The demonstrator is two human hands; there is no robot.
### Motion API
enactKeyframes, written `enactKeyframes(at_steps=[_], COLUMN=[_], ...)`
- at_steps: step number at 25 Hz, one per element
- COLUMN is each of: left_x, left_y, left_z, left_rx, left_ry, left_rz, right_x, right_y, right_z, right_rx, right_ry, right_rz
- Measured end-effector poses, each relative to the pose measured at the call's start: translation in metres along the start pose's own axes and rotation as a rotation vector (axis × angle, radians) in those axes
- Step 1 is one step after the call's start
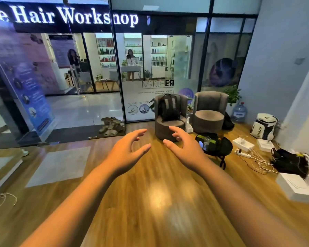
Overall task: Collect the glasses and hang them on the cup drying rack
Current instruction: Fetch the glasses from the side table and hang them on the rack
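Both my arms reach out in front of me over a wooden floor. My left hand [128, 148] is open, fingers spread and curved, holding nothing. My right hand [184, 148] faces it a short way to the right, also open and empty. A clear glass [207, 140] stands on a small round black table [221, 150] just right of my right hand, apart from it. No cup drying rack shows in the head view.
Two grey armchairs [210, 111] stand behind the table, the left one holding a black backpack [169, 107]. White boxes [296, 188], cables [257, 161], a black bag and a white backpack [265, 126] lie along the right wall. A glass shopfront [150, 59] stands ahead.
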State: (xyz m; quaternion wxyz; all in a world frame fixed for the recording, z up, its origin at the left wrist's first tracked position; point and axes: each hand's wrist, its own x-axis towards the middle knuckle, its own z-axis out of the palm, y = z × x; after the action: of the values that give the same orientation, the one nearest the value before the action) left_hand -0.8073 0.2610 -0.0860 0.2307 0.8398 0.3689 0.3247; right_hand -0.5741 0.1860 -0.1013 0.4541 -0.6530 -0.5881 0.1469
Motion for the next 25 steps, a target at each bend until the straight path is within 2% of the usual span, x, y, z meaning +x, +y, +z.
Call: enactKeyframes(at_steps=[9, 14, 25], left_x=[0.184, 0.271, 0.513], left_y=[-0.064, -0.106, -0.200], left_z=[0.040, 0.068, 0.101], left_rx=[-0.038, -0.043, -0.151], left_ry=[-0.026, -0.070, -0.228], left_rz=[-0.007, 0.065, 0.268], right_x=[0.175, 0.246, 0.415], right_y=[0.085, 0.128, 0.193], right_z=[-0.014, -0.017, -0.011], right_rx=[-0.060, -0.086, -0.204], right_ry=[0.001, 0.037, 0.299], right_rz=[0.046, 0.119, 0.301])
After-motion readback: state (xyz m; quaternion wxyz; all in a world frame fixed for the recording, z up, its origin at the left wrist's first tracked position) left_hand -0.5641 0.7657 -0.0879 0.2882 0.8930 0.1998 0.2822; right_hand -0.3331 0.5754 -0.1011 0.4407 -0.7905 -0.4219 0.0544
